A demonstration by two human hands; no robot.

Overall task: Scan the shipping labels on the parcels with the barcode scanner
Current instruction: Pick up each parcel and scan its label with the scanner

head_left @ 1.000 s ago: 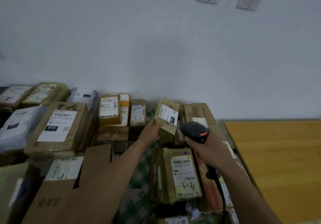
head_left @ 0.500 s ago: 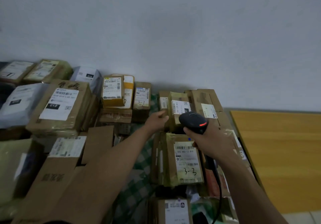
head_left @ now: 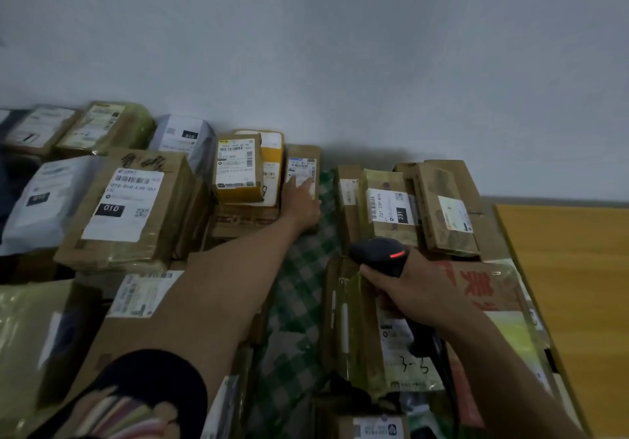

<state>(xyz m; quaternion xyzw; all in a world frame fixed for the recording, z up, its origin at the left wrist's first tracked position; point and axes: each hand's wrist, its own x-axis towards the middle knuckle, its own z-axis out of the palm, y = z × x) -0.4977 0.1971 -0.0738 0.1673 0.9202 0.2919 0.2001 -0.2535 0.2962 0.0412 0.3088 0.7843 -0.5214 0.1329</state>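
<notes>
Many taped cardboard parcels with white shipping labels lie on a surface against a white wall. My left hand (head_left: 299,202) reaches far forward onto a small brown parcel (head_left: 304,161) standing by the wall, fingers lying over its label. My right hand (head_left: 418,289) grips the black barcode scanner (head_left: 379,254), whose red light glows; its head points forward over the right-hand pile. Just beyond the scanner lies a parcel with a label marked 231 (head_left: 389,212). Below my right hand lies a parcel marked 3-3 (head_left: 405,363).
A big box labelled 010 (head_left: 126,205) and a grey mailer bag (head_left: 44,200) fill the left side. A yellow box (head_left: 238,168) sits left of my left hand. Green checked cloth (head_left: 299,302) shows between the piles. A wooden tabletop (head_left: 571,285) lies at the right.
My left hand let go of the 231 parcel, now lying in the right pile, and moved left onto the small brown parcel by the wall. The scanner stayed over the right pile.
</notes>
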